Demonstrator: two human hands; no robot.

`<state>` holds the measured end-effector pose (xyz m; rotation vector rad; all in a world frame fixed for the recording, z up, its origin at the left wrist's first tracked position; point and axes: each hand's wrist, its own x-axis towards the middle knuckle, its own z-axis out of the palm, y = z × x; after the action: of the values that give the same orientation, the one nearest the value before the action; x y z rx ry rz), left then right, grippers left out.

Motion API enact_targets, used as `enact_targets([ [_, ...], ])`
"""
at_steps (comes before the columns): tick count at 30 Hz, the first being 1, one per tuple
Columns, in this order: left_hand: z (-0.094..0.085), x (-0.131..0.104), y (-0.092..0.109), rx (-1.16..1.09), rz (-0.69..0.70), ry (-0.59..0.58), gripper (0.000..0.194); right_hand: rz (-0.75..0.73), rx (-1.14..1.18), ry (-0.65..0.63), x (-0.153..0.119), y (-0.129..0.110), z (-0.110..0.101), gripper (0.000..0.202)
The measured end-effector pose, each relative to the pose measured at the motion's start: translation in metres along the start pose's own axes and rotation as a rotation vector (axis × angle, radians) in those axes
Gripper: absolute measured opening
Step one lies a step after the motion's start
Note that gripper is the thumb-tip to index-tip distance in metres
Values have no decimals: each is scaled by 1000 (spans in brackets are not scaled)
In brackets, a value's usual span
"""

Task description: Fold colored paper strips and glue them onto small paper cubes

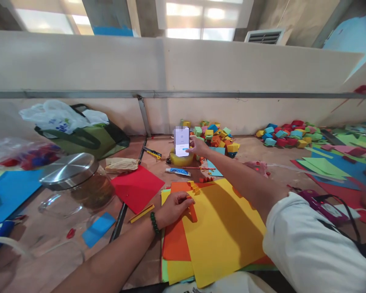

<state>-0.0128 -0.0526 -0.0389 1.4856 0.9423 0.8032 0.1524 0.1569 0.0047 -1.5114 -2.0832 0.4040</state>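
My left hand [174,208], with a dark green bead bracelet at the wrist, rests on the stack of paper. Its thumb and fingers are closed on a folded orange paper strip [193,213]. Farther off, my right hand [199,146] reaches forward, its fingers closed at the right edge of a smartphone [182,140]. The phone is upright with its lit screen facing me, at a roll of yellow tape [179,158]. Under my left hand lie yellow sheets [228,232] and orange sheets [175,242]. Small folded yellow paper pieces [194,187] sit at the stack's far edge.
Colourful paper cubes are piled behind the phone [216,136] and farther right [288,134]. A glass jug [91,191] with a metal lid stands left, near a green bag [94,140]. A cutter knife [152,153], a glue tube [178,171] and red paper [137,189] lie between.
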Motion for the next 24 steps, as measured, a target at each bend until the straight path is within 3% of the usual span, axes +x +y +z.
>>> enact_targets([
  [9, 0, -1, 3, 47, 12, 18, 42, 73, -88, 57, 3, 3, 18, 50],
  [24, 1, -1, 3, 37, -27, 40, 46, -8, -114, 23, -5, -4, 6, 50],
])
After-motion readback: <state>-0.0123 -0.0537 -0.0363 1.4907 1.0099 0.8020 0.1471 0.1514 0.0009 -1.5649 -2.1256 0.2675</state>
